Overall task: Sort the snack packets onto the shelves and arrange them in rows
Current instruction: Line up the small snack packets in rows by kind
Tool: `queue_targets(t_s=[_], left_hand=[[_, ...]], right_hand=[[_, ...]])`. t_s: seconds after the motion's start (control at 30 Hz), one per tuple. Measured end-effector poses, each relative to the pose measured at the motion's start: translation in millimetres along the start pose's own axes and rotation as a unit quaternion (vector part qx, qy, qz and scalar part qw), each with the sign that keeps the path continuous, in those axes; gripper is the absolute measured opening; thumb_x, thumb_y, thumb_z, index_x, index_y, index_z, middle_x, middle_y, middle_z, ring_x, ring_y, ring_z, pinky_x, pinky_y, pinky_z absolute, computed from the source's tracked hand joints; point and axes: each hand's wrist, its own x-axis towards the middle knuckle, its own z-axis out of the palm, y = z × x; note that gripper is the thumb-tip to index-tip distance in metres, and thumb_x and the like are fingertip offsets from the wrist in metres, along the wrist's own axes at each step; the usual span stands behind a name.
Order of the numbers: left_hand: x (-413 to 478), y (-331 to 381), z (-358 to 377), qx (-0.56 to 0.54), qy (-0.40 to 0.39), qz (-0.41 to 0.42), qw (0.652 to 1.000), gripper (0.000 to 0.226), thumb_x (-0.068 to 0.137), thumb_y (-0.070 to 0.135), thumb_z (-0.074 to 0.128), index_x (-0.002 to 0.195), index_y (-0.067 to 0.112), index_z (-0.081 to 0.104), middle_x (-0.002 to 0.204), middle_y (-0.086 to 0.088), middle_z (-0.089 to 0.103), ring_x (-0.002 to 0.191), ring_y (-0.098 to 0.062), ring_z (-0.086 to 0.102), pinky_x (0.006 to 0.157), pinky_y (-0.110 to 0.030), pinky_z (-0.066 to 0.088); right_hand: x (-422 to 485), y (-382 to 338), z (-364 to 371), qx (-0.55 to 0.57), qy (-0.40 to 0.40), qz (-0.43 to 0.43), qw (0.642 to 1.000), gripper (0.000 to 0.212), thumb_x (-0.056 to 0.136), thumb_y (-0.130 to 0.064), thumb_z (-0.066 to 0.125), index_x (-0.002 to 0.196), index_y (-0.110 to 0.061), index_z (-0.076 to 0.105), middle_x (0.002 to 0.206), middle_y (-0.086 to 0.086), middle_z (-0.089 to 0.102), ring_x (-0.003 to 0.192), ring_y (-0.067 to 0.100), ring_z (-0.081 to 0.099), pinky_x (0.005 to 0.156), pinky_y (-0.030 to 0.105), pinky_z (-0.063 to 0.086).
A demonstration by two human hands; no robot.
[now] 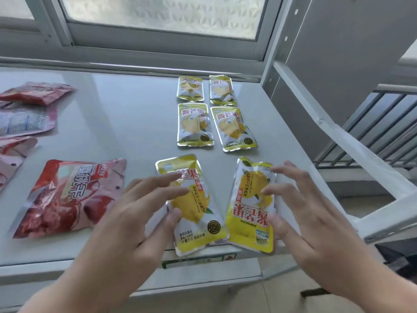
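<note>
Bright window (158, 14) daylight; soft focus, bowed edges.

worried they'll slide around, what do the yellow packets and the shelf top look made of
Yellow packets: glossy printed plastic film, probably foil-lined, going by the silvery crimped edges and glare. Shelf top: smooth pale grey sheet, possibly painted metal or laminate; soft window reflections suggest a semi-gloss finish.
</note>
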Motion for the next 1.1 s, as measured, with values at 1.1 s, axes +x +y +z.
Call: queue_targets(t_s=[1.1], left_hand=[[9.2,-8.4,1.1,0.16,-0.137,0.033,0.977,0.057,0.092,0.055,0.035,0.148,0.042,0.03,0.157,0.02,0.022,0.144,0.002,0.017,0.115,-0.028,0.017]], right_hand=[[3.4,-4.0,20.5,-0.108,-0.002,0.047,0.993,0.055,0.095,-0.059,0.024,0.141,-0.033,0.037,0.139,-0.008,0.036,0.092,0.009,0.033,0.078,0.036,0.039]])
